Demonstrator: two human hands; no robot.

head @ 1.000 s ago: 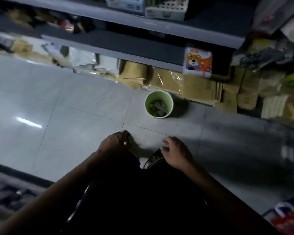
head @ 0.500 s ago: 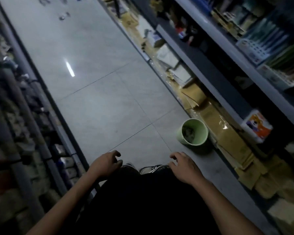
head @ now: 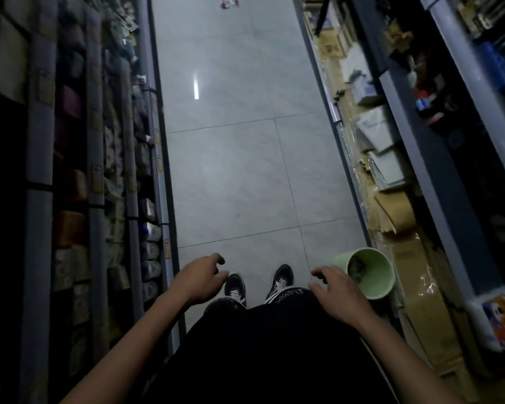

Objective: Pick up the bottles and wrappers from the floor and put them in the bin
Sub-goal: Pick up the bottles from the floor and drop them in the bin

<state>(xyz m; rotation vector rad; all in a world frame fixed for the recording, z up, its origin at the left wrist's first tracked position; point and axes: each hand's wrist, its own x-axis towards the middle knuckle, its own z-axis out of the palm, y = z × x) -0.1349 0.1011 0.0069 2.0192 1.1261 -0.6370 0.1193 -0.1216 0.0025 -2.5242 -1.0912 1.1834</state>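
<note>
- Your left hand [head: 200, 279] and right hand [head: 337, 290] hang loose, holding nothing.
- Red litter [head: 229, 2] lies far ahead, well beyond both.
- The bin [head: 370, 271] sits just beside your right hand.

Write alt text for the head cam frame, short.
Both hands, left hand and right hand, hang empty with loosely curled fingers above the person's shoes in a dim shop aisle. A green bin with litter inside stands on the floor beside the right-hand shelving. Small red litter lies far down the tiled floor.
</note>
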